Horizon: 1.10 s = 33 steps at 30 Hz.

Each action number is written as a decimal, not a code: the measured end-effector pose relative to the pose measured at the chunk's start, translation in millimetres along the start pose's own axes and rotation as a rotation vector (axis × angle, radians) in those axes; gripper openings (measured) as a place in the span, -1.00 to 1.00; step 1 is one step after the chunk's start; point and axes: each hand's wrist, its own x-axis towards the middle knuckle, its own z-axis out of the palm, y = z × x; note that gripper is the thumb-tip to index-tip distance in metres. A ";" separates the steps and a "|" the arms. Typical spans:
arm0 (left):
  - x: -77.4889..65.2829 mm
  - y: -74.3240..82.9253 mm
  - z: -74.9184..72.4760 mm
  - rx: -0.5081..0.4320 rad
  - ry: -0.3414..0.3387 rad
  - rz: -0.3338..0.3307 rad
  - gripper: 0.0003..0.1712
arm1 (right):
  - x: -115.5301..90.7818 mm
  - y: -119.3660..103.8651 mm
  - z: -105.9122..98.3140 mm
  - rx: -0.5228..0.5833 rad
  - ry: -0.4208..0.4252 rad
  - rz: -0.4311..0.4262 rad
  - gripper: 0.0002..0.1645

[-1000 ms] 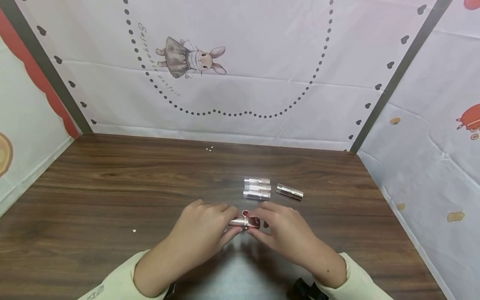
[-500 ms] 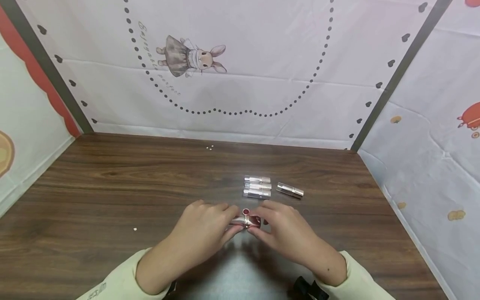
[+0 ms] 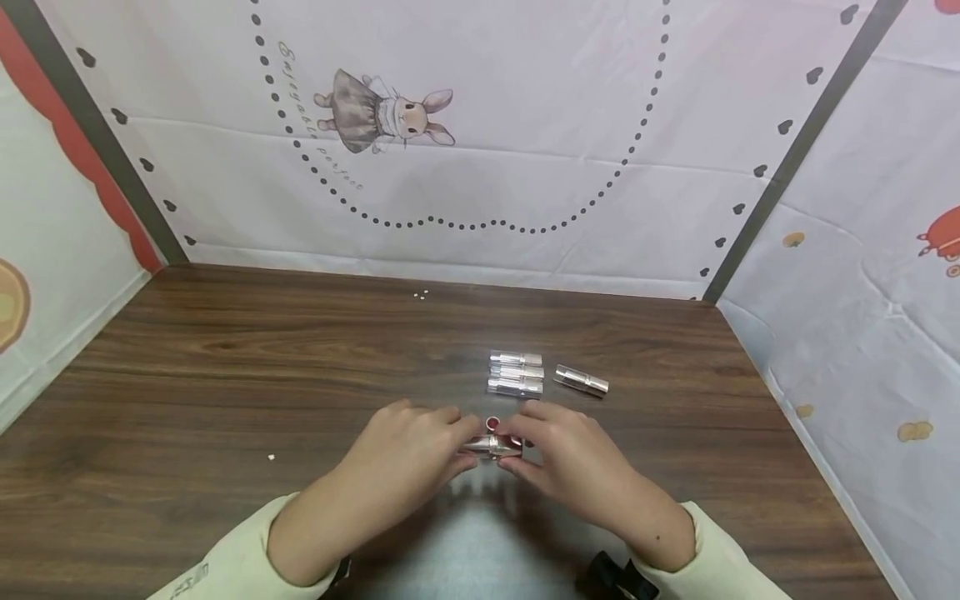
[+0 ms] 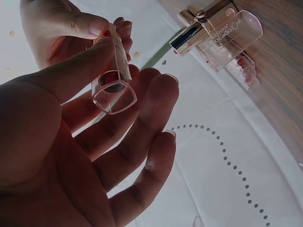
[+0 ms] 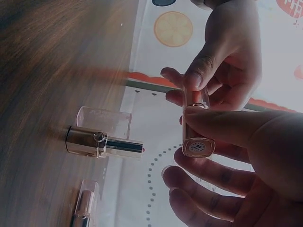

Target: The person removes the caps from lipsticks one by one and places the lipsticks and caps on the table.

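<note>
Both hands are together over the near middle of the table in the head view, on one lipstick [image 3: 501, 447] held crosswise. My left hand [image 3: 405, 454] pinches its left end, a transparent cap [image 4: 113, 97] with dark red visible inside. At the right end, my right hand [image 3: 570, 450] pinches the base [image 5: 198, 147], which has a round label on its end face. A small red-centred ring [image 3: 492, 423] shows on the far side between the hands. Fingers cover much of the lipstick. Several similar lipsticks [image 3: 516, 372] lie side by side just beyond the hands.
One more lipstick [image 3: 581, 381] lies slightly askew to the right of the row. Small white bits [image 3: 422, 294] are at the back of the wooden table [image 3: 225, 358], another white bit [image 3: 272, 457] to the left. Printed cloth walls [image 3: 480, 192] bound the back and sides.
Both hands keep their hold on the lipstick in nearly the same place. The left thumb tip has shifted slightly left and toward the near side. The lipsticks on the table have not moved.
</note>
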 end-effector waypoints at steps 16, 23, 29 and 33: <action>-0.7 -0.1 -0.9 0.000 -0.019 0.006 -0.71 | -1.0 0.5 0.5 -0.006 -0.010 -0.001 -0.73; -1.9 -0.1 -0.8 -0.007 -0.032 0.002 -0.71 | -0.2 0.2 0.9 -0.019 -0.024 0.010 -0.76; -2.7 0.0 1.9 -0.017 -0.046 -0.009 -0.71 | -0.5 -0.9 0.1 -0.019 -0.032 0.016 -0.78; -2.8 0.2 2.3 -0.017 -0.042 -0.008 -0.71 | -0.4 -1.4 -0.1 -0.015 -0.040 0.029 -0.77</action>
